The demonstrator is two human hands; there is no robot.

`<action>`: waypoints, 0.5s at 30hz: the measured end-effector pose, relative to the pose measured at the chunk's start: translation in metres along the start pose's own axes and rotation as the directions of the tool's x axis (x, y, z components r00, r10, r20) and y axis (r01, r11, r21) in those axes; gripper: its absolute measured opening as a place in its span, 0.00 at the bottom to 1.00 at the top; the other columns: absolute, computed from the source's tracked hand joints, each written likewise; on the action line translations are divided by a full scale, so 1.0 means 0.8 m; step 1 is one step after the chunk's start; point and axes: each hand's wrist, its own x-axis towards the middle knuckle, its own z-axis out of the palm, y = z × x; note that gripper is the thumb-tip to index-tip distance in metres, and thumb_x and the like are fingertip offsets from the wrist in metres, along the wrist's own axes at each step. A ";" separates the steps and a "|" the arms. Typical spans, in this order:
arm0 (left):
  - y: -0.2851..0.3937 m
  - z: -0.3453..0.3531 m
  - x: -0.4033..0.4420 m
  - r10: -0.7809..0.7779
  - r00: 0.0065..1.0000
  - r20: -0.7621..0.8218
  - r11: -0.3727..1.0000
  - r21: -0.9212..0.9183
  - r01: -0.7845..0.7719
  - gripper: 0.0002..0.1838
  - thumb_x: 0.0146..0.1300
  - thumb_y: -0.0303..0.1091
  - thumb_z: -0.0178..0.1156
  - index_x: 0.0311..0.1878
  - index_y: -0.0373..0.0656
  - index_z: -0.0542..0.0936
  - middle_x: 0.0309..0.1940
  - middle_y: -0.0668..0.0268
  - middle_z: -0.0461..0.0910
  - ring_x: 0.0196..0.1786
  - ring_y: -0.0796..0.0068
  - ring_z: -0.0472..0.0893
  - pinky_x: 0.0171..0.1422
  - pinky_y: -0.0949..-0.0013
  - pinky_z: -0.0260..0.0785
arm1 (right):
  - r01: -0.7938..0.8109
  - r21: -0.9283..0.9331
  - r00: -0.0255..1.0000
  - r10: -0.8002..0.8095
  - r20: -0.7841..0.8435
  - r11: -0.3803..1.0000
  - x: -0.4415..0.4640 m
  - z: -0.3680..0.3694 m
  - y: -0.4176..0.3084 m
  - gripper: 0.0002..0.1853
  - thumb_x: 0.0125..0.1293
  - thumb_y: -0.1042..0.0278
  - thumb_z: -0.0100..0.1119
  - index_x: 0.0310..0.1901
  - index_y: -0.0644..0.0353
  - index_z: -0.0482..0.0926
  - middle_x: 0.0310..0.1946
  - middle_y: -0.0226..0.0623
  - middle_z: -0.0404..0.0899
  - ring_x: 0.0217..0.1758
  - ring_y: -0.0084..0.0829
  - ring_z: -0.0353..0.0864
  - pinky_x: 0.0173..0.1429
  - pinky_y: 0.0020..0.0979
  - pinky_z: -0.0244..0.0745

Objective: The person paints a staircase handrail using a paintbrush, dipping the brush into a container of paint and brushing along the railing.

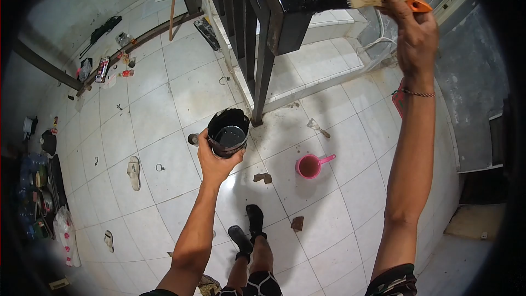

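Note:
My left hand (218, 159) is wrapped round a can of black paint (228, 134), holding it below the stair railing with its open top toward me. Dark paint coats the can's rim and inner wall. At the upper right my right hand (412, 27) grips a paintbrush (368, 0) by its orange handle. The brush's black-loaded bristles touch the end of the dark railing (289, 13), whose top and end look wet and glossy. Vertical bars of the railing run down beside the white tiled stairs.
A pink dipper (308, 166) with brownish liquid stands on the tiled floor, near a scraper (319, 128) and brown scraps (263, 177). Slippers (133, 173) lie to the left. White tiled steps (318, 66) rise behind the railing. Bottles and bags (66, 235) crowd the left edge.

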 end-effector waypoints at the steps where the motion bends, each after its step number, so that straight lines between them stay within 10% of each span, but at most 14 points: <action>1: -0.001 0.000 0.000 0.004 1.000 0.002 1.000 0.001 -0.004 0.41 0.33 0.34 0.74 0.53 0.36 0.64 0.43 0.54 0.77 0.45 0.61 0.80 0.51 0.65 0.71 | 0.002 0.000 1.000 -0.002 -0.004 1.000 -0.003 0.005 0.005 0.12 0.64 0.67 0.58 0.44 0.68 0.75 0.38 0.39 0.79 0.42 0.28 0.80 0.52 0.30 0.76; 5: -0.003 0.000 0.000 0.009 1.000 0.005 1.000 0.029 -0.009 0.40 0.34 0.36 0.75 0.52 0.36 0.65 0.44 0.55 0.76 0.46 0.64 0.79 0.52 0.66 0.70 | -0.149 0.071 0.989 0.149 0.000 0.986 -0.007 0.010 0.024 0.15 0.63 0.64 0.61 0.44 0.67 0.75 0.37 0.39 0.79 0.41 0.28 0.81 0.52 0.30 0.76; 15: 0.002 0.004 -0.001 -0.002 1.000 0.020 0.999 -0.043 0.003 0.39 0.35 0.37 0.76 0.52 0.37 0.66 0.45 0.57 0.76 0.48 0.67 0.78 0.53 0.67 0.70 | 0.043 -0.032 0.999 -0.043 -0.011 0.999 0.029 0.017 -0.039 0.12 0.61 0.66 0.60 0.39 0.65 0.73 0.33 0.38 0.79 0.37 0.28 0.80 0.45 0.28 0.77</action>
